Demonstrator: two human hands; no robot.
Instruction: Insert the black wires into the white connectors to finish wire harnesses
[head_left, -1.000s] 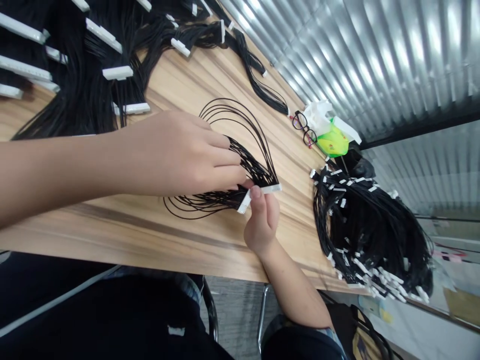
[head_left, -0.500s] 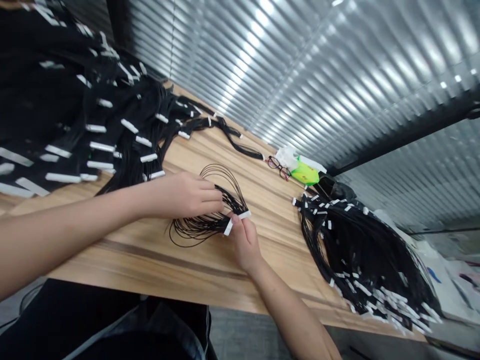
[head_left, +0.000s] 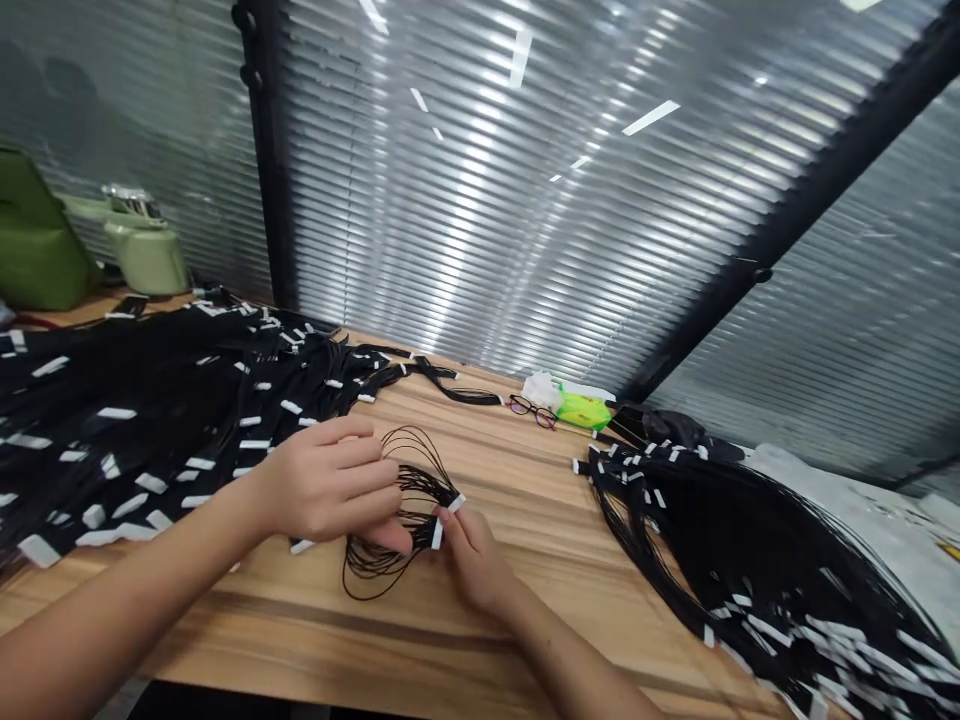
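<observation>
A looped bundle of thin black wires (head_left: 417, 482) with white end connectors (head_left: 436, 533) is held a little above the wooden table. Its connector end sits in my right hand (head_left: 478, 562), pinched between thumb and fingers. My left hand (head_left: 341, 485) is at the looped side, back of the hand toward me, fingers curled over the wires and thumb low beside them. Part of the loop is hidden behind the left fingers.
A big pile of black wires with white connectors (head_left: 187, 400) covers the table's left; another pile (head_left: 697, 530) lies right. Eyeglasses (head_left: 533, 411) and a bright green packet (head_left: 583, 409) are at the back edge. A pale green jug (head_left: 148, 255) stands far left.
My view has tilted up, bringing the jug and a green bag into sight. My left hand has turned, its thumb now showing; the right keeps its hold on the connectors.
</observation>
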